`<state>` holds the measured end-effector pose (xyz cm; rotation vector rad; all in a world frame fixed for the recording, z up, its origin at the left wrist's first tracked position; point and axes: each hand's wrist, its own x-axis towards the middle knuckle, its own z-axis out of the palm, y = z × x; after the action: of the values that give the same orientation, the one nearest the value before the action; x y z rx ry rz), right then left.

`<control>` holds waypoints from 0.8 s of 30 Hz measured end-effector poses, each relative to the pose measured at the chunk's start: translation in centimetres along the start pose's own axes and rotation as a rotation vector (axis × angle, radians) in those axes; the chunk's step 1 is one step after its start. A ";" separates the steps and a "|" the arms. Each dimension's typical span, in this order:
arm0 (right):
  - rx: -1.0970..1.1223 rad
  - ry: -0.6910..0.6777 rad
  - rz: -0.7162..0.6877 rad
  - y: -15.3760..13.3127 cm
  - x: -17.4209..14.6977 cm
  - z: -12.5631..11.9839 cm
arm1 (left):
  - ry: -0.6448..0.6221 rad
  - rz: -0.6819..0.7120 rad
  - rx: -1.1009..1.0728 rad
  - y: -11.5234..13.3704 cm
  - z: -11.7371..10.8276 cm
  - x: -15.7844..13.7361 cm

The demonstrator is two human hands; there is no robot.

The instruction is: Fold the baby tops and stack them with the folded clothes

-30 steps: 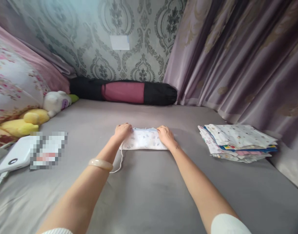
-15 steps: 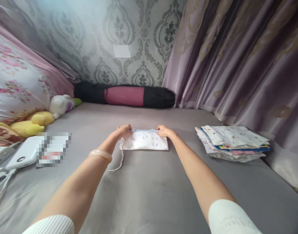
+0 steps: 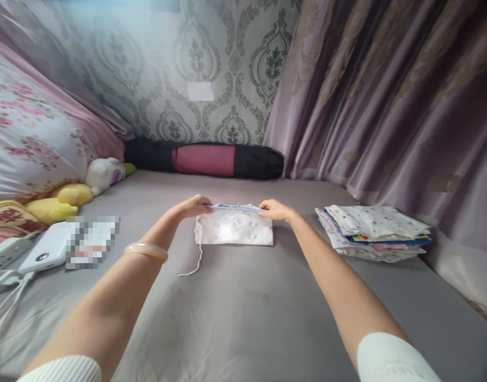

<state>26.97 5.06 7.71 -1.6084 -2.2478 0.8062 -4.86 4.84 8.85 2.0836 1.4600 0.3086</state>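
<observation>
A small white cloth piece [image 3: 235,229] with a faint print lies folded flat on the grey bed sheet. Its far edge, with a light-blue band, is raised between my hands. My left hand [image 3: 196,205] pinches that edge at the left corner, and my right hand [image 3: 275,209] pinches it at the right corner. From the cloth's left side a white cord [image 3: 198,261] trails towards me on the sheet. Whether the cloth is a garment or a bag I cannot tell.
To the right stands a stack of folded printed cloths [image 3: 381,231]. On the left lie a white power bank [image 3: 50,246], a power strip [image 3: 10,252], cables, a blurred flat object [image 3: 92,241] and plush toys [image 3: 103,176]. A black-and-maroon roll [image 3: 203,159] rests against the wall.
Both hands have risen slightly and moved a little farther away. The cloth's far edge is lifted, and more of its light-blue band shows.
</observation>
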 end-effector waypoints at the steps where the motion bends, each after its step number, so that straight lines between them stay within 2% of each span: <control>1: 0.015 -0.001 -0.010 -0.1 -0.1 -0.3 | -0.011 0.006 -0.002 0.0 -0.4 0.0; 4: 0.092 0.001 -0.048 -0.3 -0.1 -1.3 | -0.006 0.046 -0.009 0.1 -1.5 0.0; 6: 0.133 0.036 -0.075 -0.5 0.0 -1.9 | 0.040 0.059 0.022 0.5 -2.2 0.1; 10: 0.034 0.259 -0.140 -1.2 0.1 -2.6 | 0.296 0.000 0.164 1.7 -2.5 0.6; 14: -0.145 0.448 -0.171 -1.8 -0.2 -2.2 | 0.549 0.014 0.295 2.0 -1.1 0.9; 16: -0.219 0.462 -0.171 -1.7 -0.6 -1.5 | 0.578 0.031 0.340 1.5 -0.1 0.9; 19: -0.270 0.442 -0.178 -1.5 -1.3 -0.5 | 0.556 0.067 0.372 0.7 1.3 0.4; 24: -0.283 0.435 -0.228 -1.2 -2.9 0.6 | 0.574 0.132 0.367 0.0 2.5 -1.5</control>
<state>26.79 1.92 8.23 -1.4260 -2.2267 0.0683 -4.22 2.66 7.01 2.5257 1.8097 0.7952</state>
